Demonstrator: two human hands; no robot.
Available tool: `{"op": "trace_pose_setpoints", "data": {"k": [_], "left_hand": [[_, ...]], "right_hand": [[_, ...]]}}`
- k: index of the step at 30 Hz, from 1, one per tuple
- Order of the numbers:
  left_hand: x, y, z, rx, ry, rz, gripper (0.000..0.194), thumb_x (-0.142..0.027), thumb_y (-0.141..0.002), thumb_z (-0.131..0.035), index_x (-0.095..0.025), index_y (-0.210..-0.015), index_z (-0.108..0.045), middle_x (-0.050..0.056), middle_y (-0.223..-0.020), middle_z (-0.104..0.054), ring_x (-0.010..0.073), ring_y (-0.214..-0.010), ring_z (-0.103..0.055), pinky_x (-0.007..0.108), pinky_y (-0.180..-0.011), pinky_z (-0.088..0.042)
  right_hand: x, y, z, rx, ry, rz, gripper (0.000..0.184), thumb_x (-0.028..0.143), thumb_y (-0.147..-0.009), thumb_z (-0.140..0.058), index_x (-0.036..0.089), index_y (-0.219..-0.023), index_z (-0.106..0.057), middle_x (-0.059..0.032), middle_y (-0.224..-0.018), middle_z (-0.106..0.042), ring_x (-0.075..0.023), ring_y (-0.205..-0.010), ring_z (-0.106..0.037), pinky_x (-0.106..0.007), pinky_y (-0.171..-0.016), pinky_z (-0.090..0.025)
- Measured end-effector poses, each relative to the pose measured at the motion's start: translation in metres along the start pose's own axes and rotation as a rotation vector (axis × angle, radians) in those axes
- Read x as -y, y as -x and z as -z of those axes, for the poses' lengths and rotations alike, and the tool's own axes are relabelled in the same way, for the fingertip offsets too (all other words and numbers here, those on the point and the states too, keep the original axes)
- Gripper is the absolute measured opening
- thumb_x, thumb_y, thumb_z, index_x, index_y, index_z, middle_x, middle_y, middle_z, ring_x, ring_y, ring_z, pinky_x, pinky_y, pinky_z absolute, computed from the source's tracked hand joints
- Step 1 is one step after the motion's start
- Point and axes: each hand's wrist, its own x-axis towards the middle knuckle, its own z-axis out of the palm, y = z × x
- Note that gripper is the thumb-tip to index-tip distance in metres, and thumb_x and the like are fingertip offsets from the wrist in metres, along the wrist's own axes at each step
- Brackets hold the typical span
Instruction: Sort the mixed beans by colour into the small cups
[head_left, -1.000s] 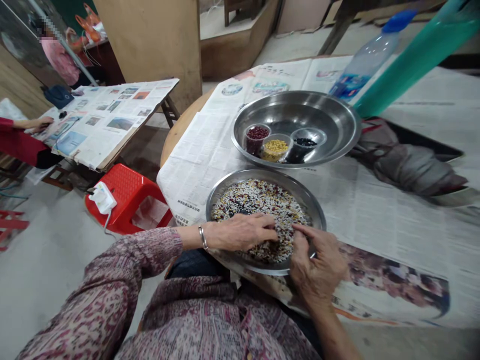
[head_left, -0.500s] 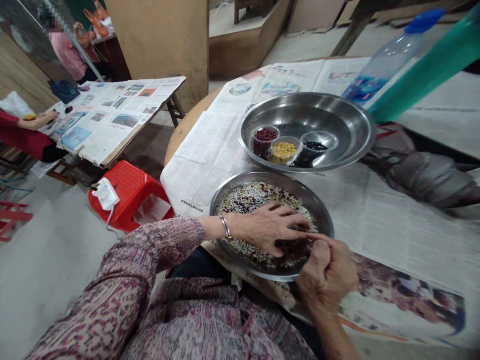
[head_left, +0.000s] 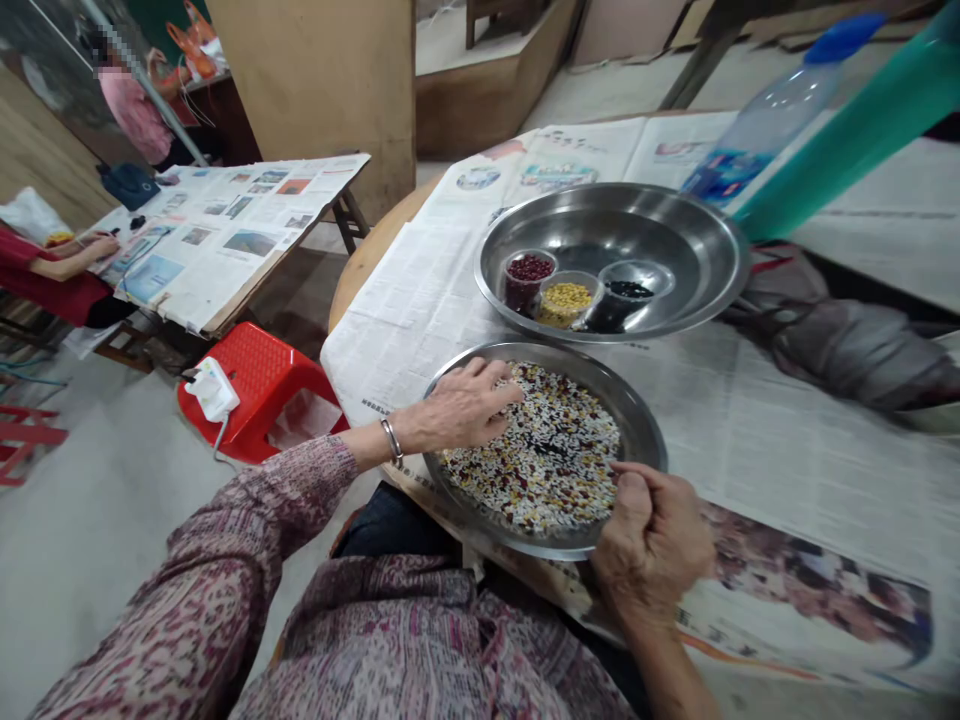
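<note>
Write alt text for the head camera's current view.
A person's left hand reaches over mixed beans and seeds in a metal bowl, while the right hand grips its rim. Behind it, a larger metal bowl holds three clear cups of red, yellow and black beans.

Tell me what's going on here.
A person's left hand is at the mixed white, red, yellow and black grains in a round silver metal bowl, and the right hand holds its rim. Behind it, a larger silver metal basin holds three clear plastic cups with red, yellow and black contents.
</note>
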Motion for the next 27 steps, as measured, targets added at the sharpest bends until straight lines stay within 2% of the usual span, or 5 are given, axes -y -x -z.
{"op": "trace_pose_setpoints", "data": {"k": [4,9,20,23,27], "left_hand": [[-0.010,-0.025,-0.015,-0.029,0.064,0.102,0.075,-0.059,-0.082,-0.067,-0.016,-0.139,-0.045,0.016,-0.139,-0.045,0.0322,-0.124,-0.044,0.046,-0.097,-0.045],[-0.026,-0.045,-0.015,0.154,0.233,-0.065,0.023,-0.018,-0.094,-0.050,-0.016,-0.114,-0.060,0.008,-0.115,-0.060,0.0190,-0.110,-0.057,0.032,-0.096,-0.045],[-0.034,0.033,0.009,0.262,0.108,-0.338,0.024,-0.031,-0.102,-0.043,-0.017,-0.109,-0.061,0.007,-0.113,-0.062,0.0177,-0.102,-0.057,0.029,-0.089,-0.046],[-0.038,0.034,0.008,0.216,0.044,-0.337,0.028,-0.022,-0.102,-0.037,-0.021,-0.118,-0.060,0.006,-0.117,-0.062,0.0170,-0.099,-0.056,0.028,-0.079,-0.046],[-0.041,0.011,0.000,0.060,-0.082,-0.345,0.042,-0.013,-0.094,-0.046,-0.029,-0.132,-0.056,0.009,-0.145,-0.046,0.0260,-0.120,-0.049,0.036,-0.081,-0.048]], "right_hand": [[0.000,0.000,0.000,-0.011,0.021,0.014,0.040,0.042,-0.098,-0.040,0.013,-0.093,-0.067,-0.0128,-0.090,-0.068,-0.0220,-0.087,-0.061,-0.037,-0.080,-0.044],[-0.002,0.001,0.000,-0.008,0.013,0.018,0.039,0.042,-0.098,-0.040,0.013,-0.094,-0.066,-0.0125,-0.091,-0.068,-0.0212,-0.088,-0.061,-0.036,-0.081,-0.044],[-0.003,0.000,-0.001,-0.017,0.009,0.052,0.034,0.037,-0.097,-0.044,0.012,-0.093,-0.068,-0.0121,-0.091,-0.069,-0.0213,-0.087,-0.063,-0.035,-0.080,-0.046],[-0.003,0.000,-0.001,-0.021,0.007,0.057,0.034,0.037,-0.097,-0.045,0.012,-0.093,-0.068,-0.0122,-0.090,-0.069,-0.0215,-0.086,-0.063,-0.035,-0.079,-0.046],[-0.004,0.000,-0.001,-0.014,0.022,0.050,0.036,0.038,-0.096,-0.044,0.011,-0.093,-0.068,-0.0133,-0.090,-0.068,-0.0224,-0.085,-0.063,-0.036,-0.078,-0.046]]}}
